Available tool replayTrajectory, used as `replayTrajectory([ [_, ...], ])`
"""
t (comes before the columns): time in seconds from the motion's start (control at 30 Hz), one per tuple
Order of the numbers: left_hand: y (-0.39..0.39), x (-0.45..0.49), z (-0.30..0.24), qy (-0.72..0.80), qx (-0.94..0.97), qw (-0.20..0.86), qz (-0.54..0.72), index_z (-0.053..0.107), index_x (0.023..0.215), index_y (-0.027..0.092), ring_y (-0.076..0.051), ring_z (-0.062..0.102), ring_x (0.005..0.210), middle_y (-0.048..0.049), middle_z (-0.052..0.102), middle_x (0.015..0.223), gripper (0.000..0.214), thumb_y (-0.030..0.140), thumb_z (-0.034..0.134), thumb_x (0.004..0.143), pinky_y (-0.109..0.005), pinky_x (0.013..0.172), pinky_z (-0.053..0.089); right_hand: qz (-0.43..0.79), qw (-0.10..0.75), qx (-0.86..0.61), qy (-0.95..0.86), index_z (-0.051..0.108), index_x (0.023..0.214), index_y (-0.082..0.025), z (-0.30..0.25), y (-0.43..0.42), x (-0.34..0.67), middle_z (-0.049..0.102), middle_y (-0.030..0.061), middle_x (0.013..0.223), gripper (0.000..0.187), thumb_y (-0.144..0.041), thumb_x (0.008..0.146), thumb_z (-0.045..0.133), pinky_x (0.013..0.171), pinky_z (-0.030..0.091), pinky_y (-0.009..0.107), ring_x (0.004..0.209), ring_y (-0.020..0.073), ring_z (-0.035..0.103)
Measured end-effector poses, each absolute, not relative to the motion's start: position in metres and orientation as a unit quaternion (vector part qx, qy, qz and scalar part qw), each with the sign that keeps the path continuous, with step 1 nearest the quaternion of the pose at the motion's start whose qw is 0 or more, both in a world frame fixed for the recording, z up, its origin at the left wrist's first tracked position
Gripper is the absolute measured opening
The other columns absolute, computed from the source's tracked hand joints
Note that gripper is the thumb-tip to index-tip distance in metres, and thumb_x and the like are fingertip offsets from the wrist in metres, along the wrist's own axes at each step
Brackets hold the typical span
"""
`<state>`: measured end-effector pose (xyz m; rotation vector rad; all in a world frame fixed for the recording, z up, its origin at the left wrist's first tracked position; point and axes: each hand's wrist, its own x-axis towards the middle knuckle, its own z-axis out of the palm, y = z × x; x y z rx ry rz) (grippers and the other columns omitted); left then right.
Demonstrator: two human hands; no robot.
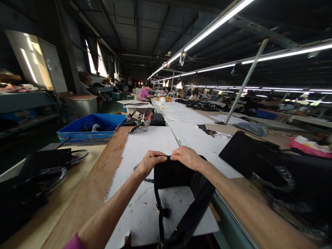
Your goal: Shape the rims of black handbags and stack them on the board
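A black fabric bag piece (172,173) hangs in a loop between my hands over the white-covered table. My left hand (153,160) pinches its top edge from the left, thumb against fingers. Close beside it, my right hand (185,157) grips the same edge, its fingertips nearly meeting the left ones. Below, a narrow black strap (161,221) and a wide dark band (190,214) run down toward the bottom of the view. Part of a handle shows behind my left wrist. The white sheet (178,200) is visible through the loop.
Black bags with plastic-wrapped handles lie to the left (44,162) and right (249,152). A blue bin (85,136) stands at left, near fabric pieces (137,119) and a dark stack (157,119). A metal post (245,83) rises at right. Farther off, a person (144,93) in purple works.
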<state>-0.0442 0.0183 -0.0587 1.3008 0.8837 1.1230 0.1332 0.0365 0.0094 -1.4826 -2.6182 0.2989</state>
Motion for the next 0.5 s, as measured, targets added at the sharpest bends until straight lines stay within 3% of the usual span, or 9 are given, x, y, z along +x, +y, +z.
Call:
replayTrajectory([
  [0.3,0.016,-0.034,-0.06,0.401,0.555,0.526,0.505,0.068,0.077,0.013,-0.015,0.056,0.065,-0.002,0.066,0.066,0.025,0.033,0.063,0.065,-0.024,0.062,0.04,0.056,0.066,-0.493,-0.866,0.063,0.068,-0.023,0.005,0.03,0.127,0.058,-0.0014,0.063,0.028,-0.039,0.08,0.043,0.055,0.026,0.022,0.066,0.0119,0.051],
  [0.5,0.014,-0.044,-0.065,0.416,0.544,0.521,0.509,0.067,0.074,0.011,-0.014,0.054,0.058,-0.0019,0.064,0.062,0.029,0.038,0.063,0.064,-0.023,0.056,0.039,0.048,0.024,-0.531,-0.846,0.061,0.07,-0.022,0.012,0.029,0.166,0.06,0.0018,0.073,0.033,-0.043,0.082,0.039,0.058,0.029,0.023,0.069,0.0149,0.052],
])
